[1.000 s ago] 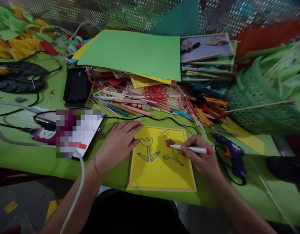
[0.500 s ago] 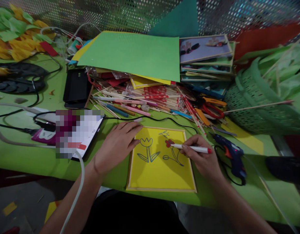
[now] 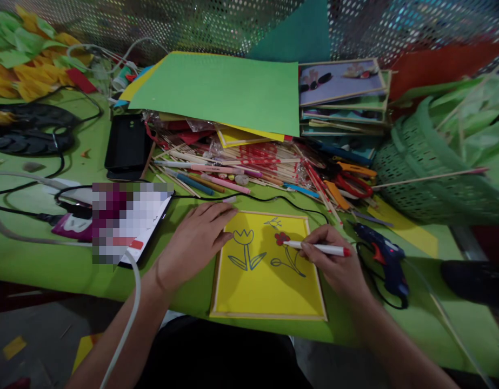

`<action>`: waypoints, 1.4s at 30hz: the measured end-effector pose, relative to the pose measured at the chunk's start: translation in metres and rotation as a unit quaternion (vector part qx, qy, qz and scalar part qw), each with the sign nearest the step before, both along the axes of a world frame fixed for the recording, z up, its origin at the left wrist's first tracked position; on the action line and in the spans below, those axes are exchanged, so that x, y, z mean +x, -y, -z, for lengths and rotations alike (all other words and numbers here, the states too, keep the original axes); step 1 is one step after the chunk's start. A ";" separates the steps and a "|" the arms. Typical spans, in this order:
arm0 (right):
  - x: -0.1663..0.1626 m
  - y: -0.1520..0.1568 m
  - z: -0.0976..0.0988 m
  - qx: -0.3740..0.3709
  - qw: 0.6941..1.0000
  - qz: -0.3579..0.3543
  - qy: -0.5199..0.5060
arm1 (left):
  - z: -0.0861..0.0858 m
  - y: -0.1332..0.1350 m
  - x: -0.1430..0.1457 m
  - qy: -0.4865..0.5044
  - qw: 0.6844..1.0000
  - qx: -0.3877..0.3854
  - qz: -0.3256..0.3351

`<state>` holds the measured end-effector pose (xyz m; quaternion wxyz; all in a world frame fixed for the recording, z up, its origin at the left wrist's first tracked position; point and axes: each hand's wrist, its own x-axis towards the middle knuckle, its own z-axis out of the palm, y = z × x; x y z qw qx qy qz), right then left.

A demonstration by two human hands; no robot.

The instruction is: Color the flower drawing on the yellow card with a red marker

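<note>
In front of me a yellow sheet in a thin wooden frame point(image 3: 269, 297) lies on the green table. It carries dark outline drawings: a tulip point(image 3: 244, 237) on the left, a flower with red-coloured petals point(image 3: 280, 236) on the right, and a small sprig above it. My right hand point(image 3: 334, 256) pinches a white marker with a red end point(image 3: 326, 248), its tip at the red petals. Flat beside the sheet, my left hand point(image 3: 200, 235) has its fingers stretched out, with the fingertips at the frame's upper left edge.
A blue glue gun point(image 3: 383, 259) lies to the right, before a green basket point(image 3: 419, 156). Behind the frame are pens and sticks point(image 3: 233, 173), scissors point(image 3: 354, 181) and green sheets point(image 3: 225, 92). A phone or tablet point(image 3: 146, 216) and a power strip point(image 3: 73, 226) sit at left.
The marker in my right hand has shifted very slightly at the red flower, and its petals look a little more filled with red. My left hand stays in place.
</note>
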<state>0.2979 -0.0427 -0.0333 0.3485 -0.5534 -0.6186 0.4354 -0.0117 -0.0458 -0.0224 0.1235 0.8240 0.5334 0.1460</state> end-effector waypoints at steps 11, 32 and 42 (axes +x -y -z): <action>0.005 -0.001 -0.004 0.012 0.999 0.022 -0.024 | 0.001 0.000 -0.001 0.001 1.000 -0.001 0.002; 0.007 0.000 0.001 0.012 1.000 0.004 0.021 | 0.001 -0.001 -0.001 -0.001 1.000 0.010 0.001; 0.007 0.000 0.000 0.017 0.999 -0.004 0.033 | 0.001 0.000 -0.001 -0.003 1.000 0.007 0.001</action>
